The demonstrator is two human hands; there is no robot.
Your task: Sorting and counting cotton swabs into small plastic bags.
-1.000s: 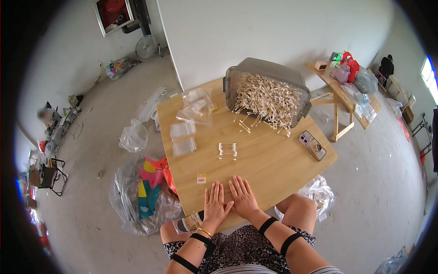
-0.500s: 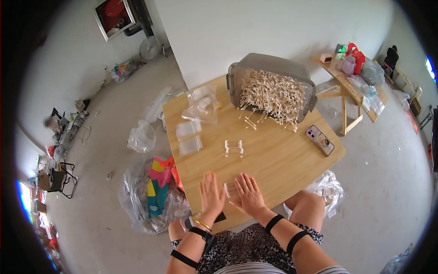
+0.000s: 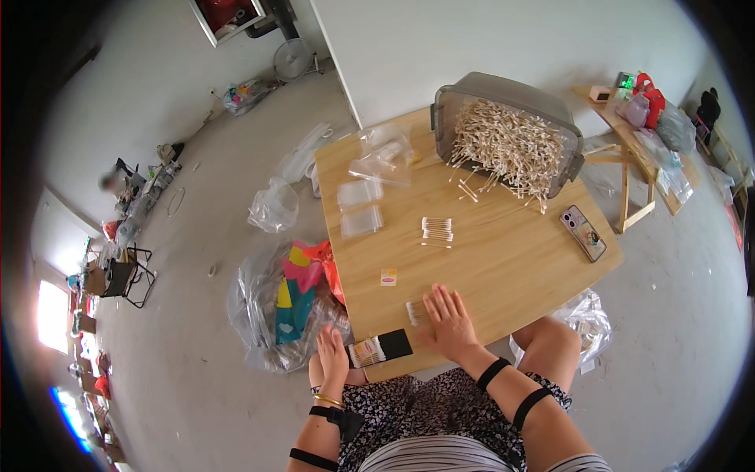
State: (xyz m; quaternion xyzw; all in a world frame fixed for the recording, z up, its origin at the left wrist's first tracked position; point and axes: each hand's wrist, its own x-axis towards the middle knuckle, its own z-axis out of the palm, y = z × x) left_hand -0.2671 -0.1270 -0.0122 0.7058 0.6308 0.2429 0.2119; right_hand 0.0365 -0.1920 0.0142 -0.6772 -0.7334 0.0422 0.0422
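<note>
My right hand (image 3: 451, 324) rests flat on the wooden table (image 3: 503, 267), fingers stretched. Its thumb side covers part of a small group of cotton swabs (image 3: 413, 313). At the table's near left edge my left hand (image 3: 333, 359) is open, fingers straight. Beside it lies a black strip (image 3: 395, 344) with a labelled bundle of cotton swabs (image 3: 366, 352) on it; whether the hand touches it I cannot tell. A small orange and white card (image 3: 388, 277) lies farther in. A row of cotton swabs (image 3: 437, 229) sits mid-table, with a single one just below it.
A grey plastic bin (image 3: 511, 88) lies tipped at the back, cotton swabs (image 3: 511, 145) spilling from it. Clear bags (image 3: 361, 220) are at the table's left, a phone (image 3: 583, 234) at its right. A large plastic bag (image 3: 259, 315) sits on the floor to the left.
My left hand has moved left and down to the table edge, leaving the small card and the bundle on the black strip in sight. The right hand stays by its swabs. The view has shifted.
</note>
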